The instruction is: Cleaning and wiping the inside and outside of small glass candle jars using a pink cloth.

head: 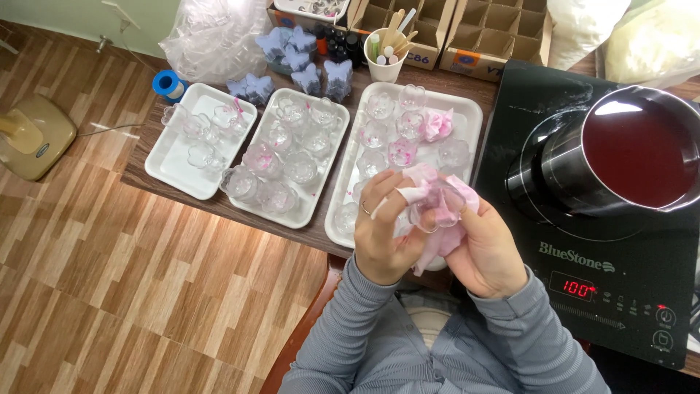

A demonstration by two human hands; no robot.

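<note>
My left hand [379, 230] and my right hand [487, 252] meet over the front of the right white tray [467, 109]. Between them I hold a small clear flower-shaped glass cup [436, 206] wrapped in a pink-stained white tissue [437, 244]. The left fingers press tissue against the cup; the right hand cups it from below. Three white trays hold several more clear flower-shaped cups, some stained pink, such as one on the middle tray [260, 157]. A crumpled pink tissue [437, 124] lies on the right tray.
A black induction cooker [620, 277] at the right carries a steel pot of dark red liquid [638, 153]. Behind the trays stand purple butterfly-shaped pieces [313, 76], a paper cup of sticks [385, 55], cardboard boxes, a plastic bag and a blue tape roll [168, 84].
</note>
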